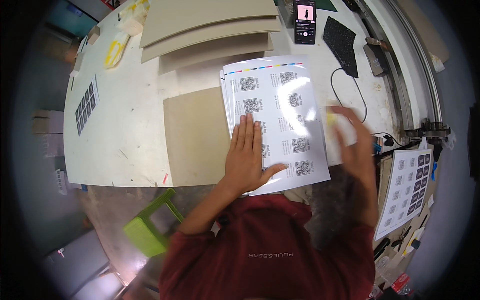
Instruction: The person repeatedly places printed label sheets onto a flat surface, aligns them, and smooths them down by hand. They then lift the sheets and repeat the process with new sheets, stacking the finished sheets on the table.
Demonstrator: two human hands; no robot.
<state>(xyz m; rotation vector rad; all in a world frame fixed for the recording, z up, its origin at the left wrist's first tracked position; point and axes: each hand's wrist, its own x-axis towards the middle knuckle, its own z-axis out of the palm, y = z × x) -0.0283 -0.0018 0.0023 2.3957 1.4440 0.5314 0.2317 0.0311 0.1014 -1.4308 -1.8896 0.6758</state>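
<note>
My left hand (245, 152) lies flat on a stack of glossy white printed sheets (277, 117), fingers stretched out and thumb spread. Rows of black square codes and small text cover the top sheet, and a strip of colour marks runs along its far edge. The stack rests partly over a beige board (192, 135) on the table. Just off the sheets' right edge, my right hand (354, 142) is smeared by motion. Its fingers curl round a white-and-yellow wad (344, 126), too blurred to name more exactly.
Large beige boards (210, 25) are stacked at the table's far side. A phone (305, 22) and a black textured piece (340, 42) lie far right, near a metal rail (422, 65). Other printed sheets (405, 187) sit at right. A green stool (147, 232) stands below the table.
</note>
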